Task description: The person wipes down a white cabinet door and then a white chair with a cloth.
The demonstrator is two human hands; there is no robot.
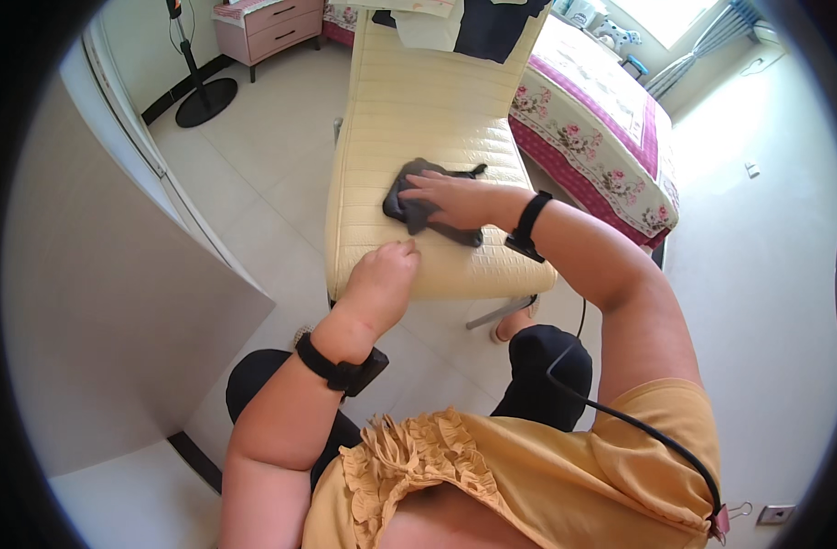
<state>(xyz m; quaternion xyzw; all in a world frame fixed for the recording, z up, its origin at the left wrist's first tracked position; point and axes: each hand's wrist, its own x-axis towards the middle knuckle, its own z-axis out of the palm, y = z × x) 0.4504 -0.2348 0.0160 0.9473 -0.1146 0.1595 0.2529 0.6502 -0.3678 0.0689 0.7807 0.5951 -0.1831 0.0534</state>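
My right hand (453,197) lies palm down on a crumpled dark grey cloth item (418,171), fingers spread over its top. The cloth rests folded on the seat of a cream padded chair (370,165), and a thin dark end sticks out on its far right side. What kind of cloth item it is cannot be made out. My left hand (384,274) is curled at the seat's front left edge, just short of the cloth. Its fingertips are partly hidden, and nothing shows in it. Both wrists wear black straps with small devices.
White and dark fabrics (490,31) hang over the chair's backrest. A bed with a floral cover (583,137) stands on the right. Left are a grey panel (130,295), a black round stand base (206,103) and a pink drawer cabinet (274,31). A black cable (638,415) runs along my right side.
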